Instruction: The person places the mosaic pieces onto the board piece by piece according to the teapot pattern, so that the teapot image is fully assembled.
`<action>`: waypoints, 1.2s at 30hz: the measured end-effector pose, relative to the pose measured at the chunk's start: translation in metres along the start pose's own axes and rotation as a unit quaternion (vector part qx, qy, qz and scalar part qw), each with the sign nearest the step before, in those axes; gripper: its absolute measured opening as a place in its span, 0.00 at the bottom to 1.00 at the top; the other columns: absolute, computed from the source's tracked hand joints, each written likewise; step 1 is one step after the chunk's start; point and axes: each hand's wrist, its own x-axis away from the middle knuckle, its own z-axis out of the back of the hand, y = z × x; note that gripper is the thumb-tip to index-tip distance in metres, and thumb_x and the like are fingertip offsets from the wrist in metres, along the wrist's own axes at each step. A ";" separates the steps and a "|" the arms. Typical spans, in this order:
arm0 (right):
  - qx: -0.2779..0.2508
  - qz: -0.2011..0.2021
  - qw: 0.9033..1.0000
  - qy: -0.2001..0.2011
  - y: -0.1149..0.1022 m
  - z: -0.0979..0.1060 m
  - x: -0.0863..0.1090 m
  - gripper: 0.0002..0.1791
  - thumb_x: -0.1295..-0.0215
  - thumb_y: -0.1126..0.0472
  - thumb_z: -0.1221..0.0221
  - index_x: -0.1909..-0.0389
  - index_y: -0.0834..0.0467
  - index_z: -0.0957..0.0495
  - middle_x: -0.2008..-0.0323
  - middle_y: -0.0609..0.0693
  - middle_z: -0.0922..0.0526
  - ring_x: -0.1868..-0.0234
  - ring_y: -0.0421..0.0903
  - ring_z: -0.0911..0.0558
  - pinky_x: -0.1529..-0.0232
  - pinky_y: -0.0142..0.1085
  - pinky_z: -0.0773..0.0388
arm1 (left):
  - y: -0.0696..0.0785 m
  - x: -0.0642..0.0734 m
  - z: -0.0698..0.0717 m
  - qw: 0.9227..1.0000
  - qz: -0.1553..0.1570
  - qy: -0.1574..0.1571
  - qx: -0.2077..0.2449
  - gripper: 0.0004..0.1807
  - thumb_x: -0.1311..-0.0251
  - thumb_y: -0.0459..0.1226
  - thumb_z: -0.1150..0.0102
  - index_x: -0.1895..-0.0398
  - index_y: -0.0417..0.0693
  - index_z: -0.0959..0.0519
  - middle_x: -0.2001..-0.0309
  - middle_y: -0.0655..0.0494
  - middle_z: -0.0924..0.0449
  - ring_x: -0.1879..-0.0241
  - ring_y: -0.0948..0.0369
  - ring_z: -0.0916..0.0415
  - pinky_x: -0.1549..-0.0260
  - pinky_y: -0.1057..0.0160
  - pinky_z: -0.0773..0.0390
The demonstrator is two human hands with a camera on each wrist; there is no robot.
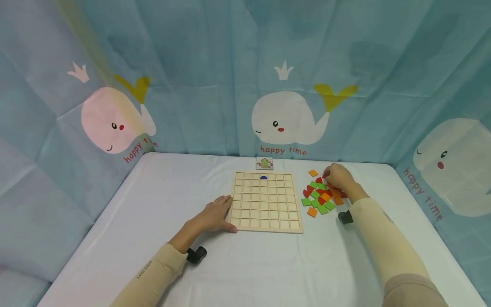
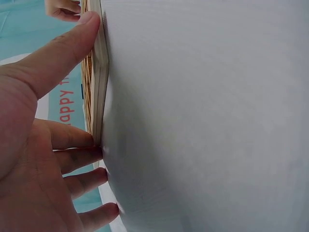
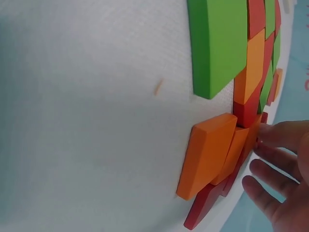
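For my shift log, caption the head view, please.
Left hand touches the wooden board, right hand is at the loose coloured tiles, one blue piece in the far row.

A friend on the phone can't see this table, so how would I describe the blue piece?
On the white table, find the pale wooden grid board that the left hand touches. In the board's far row sits the half-round blue piece. It is the only piece on the board and the only blue one visible.
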 end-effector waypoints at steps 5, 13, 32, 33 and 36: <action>-0.006 -0.003 1.000 -0.005 0.001 0.001 0.001 0.17 0.37 0.67 0.44 0.48 0.65 0.21 0.51 0.64 0.21 0.55 0.57 0.26 0.46 0.50 0.22 | 0.000 -0.002 0.000 1.000 -0.002 0.000 0.006 0.60 0.54 0.57 0.28 0.25 0.37 0.48 0.23 0.42 0.49 0.24 0.44 0.53 0.28 0.41 0.46; -0.005 0.000 1.000 0.007 0.003 0.000 0.003 0.16 0.34 0.64 0.43 0.48 0.66 0.21 0.51 0.65 0.21 0.56 0.57 0.26 0.47 0.49 0.21 | 0.001 -0.001 0.000 1.000 0.001 -0.003 0.001 0.60 0.53 0.56 0.28 0.25 0.36 0.48 0.24 0.41 0.49 0.24 0.44 0.53 0.28 0.41 0.46; -0.043 0.074 0.995 0.050 -0.050 0.002 0.001 0.17 0.35 0.62 0.39 0.48 0.67 0.20 0.51 0.63 0.21 0.54 0.56 0.23 0.48 0.49 0.21 | 0.000 0.000 0.004 1.000 0.002 -0.014 0.016 0.59 0.54 0.53 0.26 0.25 0.36 0.47 0.24 0.42 0.49 0.24 0.44 0.53 0.29 0.40 0.45; -0.040 0.082 0.994 0.053 -0.054 0.002 0.001 0.17 0.35 0.62 0.40 0.48 0.67 0.20 0.52 0.63 0.20 0.54 0.56 0.23 0.49 0.49 0.20 | 0.000 0.000 0.004 1.000 0.002 -0.013 0.017 0.59 0.54 0.53 0.26 0.25 0.36 0.47 0.24 0.42 0.48 0.24 0.44 0.52 0.29 0.40 0.45; -0.031 0.101 0.993 0.060 -0.064 0.002 0.001 0.16 0.35 0.63 0.41 0.49 0.66 0.19 0.53 0.62 0.19 0.54 0.56 0.22 0.49 0.49 0.20 | 0.000 0.000 0.003 1.000 0.003 -0.011 0.019 0.59 0.54 0.53 0.26 0.25 0.36 0.47 0.24 0.42 0.48 0.24 0.44 0.52 0.29 0.40 0.45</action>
